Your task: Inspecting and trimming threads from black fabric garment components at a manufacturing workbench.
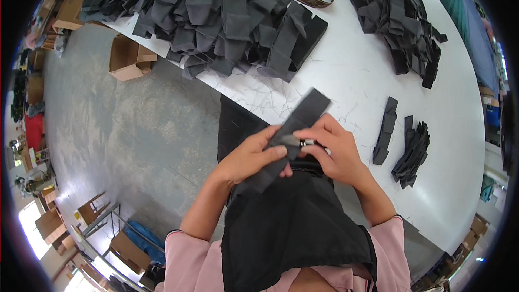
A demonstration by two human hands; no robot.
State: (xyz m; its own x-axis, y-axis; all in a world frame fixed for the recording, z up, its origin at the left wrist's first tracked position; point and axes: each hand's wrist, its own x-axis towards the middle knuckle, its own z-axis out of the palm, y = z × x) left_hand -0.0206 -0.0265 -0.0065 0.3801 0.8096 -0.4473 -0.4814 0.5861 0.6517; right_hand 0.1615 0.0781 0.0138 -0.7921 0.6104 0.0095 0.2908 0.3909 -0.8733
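So, the dark fabric strip (307, 110) is gripped in the L hand (250, 156) approx. mid-length, thumb on top, held above the black apron (297, 227) w/ its far end twd the white table (432, 200). Its long axis runs diag., far end up-R, near end down-L twd the body, and the R hand (336, 148), pinching a small shiny metal piece (307, 142) (can't tell exactly what), is on its R side, w/ the metal roughly crosswise to that axis. Both hands are v. close to the strip's middle: L on it, R just beside or touching, can't tell which.
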